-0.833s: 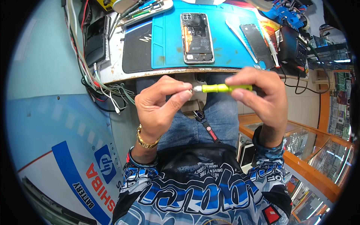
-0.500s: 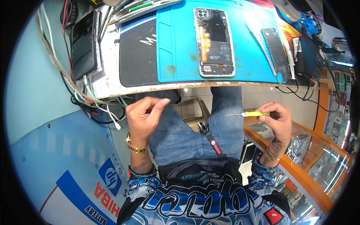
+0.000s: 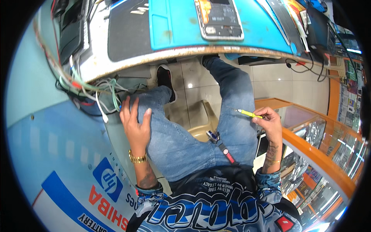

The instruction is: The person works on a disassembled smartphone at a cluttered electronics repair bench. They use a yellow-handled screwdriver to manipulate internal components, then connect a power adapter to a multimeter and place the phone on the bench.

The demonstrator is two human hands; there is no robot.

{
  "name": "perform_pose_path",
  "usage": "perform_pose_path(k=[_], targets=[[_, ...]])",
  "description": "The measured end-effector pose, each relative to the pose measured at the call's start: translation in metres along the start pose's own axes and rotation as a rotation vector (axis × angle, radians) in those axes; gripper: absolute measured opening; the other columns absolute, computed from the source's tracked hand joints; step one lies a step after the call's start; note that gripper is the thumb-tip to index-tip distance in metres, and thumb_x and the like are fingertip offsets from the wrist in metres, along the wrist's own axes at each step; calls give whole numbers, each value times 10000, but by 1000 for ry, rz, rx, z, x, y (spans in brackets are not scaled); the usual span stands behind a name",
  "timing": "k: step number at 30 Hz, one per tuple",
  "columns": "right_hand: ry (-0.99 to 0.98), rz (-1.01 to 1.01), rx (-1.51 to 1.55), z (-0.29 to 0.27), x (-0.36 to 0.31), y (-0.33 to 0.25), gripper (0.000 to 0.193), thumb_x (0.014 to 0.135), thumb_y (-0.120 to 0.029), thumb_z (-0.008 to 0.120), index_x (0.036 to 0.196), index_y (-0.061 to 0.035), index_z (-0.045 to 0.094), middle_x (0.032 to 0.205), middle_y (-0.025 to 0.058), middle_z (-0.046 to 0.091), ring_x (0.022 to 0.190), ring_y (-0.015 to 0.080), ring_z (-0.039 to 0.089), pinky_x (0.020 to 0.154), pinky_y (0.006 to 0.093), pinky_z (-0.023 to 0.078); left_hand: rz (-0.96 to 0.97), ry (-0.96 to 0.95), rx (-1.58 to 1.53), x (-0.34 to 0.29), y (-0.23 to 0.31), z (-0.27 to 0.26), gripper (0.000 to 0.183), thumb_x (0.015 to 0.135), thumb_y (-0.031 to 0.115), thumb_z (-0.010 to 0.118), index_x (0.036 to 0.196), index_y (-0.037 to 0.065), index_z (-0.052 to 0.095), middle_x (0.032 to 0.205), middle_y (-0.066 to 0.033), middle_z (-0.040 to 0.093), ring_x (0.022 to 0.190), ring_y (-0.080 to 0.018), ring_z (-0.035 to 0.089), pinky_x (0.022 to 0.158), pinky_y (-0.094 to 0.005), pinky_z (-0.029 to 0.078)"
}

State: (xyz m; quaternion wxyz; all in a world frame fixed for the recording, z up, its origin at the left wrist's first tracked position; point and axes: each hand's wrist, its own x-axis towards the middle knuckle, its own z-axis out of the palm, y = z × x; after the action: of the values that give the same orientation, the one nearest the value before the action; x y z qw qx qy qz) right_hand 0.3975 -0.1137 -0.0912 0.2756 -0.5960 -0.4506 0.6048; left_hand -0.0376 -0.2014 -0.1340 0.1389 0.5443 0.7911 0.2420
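My right hand [image 3: 269,123] pinches a slim yellow-green screwdriver [image 3: 248,113] by its handle, and its thin tip points left above my right thigh. Over my left thigh, my left hand [image 3: 136,124] has its fingers apart and holds nothing. On the table beyond my hands lies a phone [image 3: 224,33] with its back cover off, the battery and inner parts showing. Its upper end is cut off by the picture's edge. It rests on a blue work mat [image 3: 177,33], and neither hand touches it.
The table's worn front edge [image 3: 185,51] runs across above my knees. Tangled cables [image 3: 112,91] hang at its left. A black mat [image 3: 129,34] lies beside the blue one. On the right stands an orange-framed glass display case [image 3: 315,154]. Below me is a beige plastic stool [image 3: 205,123].
The view has tilted down, so the table sits higher in the picture. My left hand has gone from curled fingers to spread ones over the thigh. The screwdriver remains in my right hand.
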Motion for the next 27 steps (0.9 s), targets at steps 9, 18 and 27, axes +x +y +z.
perform_pose_path(k=[9,18,27], targets=[[104,-154,-140,-31,-42,-35,122,848,69,747,898,10,653,959,81,705,867,123,649,803,268,528,-158,107,198,-35,7,-6,767,915,401,735,1550,91,436,1604,-295,314,1480,-500,283,1204,-527,280],[73,-336,-533,5,-3,23,134,791,26,783,817,13,653,862,101,721,772,211,694,721,320,543,-369,93,11,-98,27,-4,985,884,340,775,1623,26,204,1595,-371,262,1481,-521,281,1207,-549,269],[26,-389,-847,16,-23,28,125,756,-64,783,763,-67,659,782,50,685,751,270,667,655,397,512,-295,122,76,-86,26,5,948,910,307,751,1621,13,197,1587,-349,300,1468,-506,310,1197,-537,278]])
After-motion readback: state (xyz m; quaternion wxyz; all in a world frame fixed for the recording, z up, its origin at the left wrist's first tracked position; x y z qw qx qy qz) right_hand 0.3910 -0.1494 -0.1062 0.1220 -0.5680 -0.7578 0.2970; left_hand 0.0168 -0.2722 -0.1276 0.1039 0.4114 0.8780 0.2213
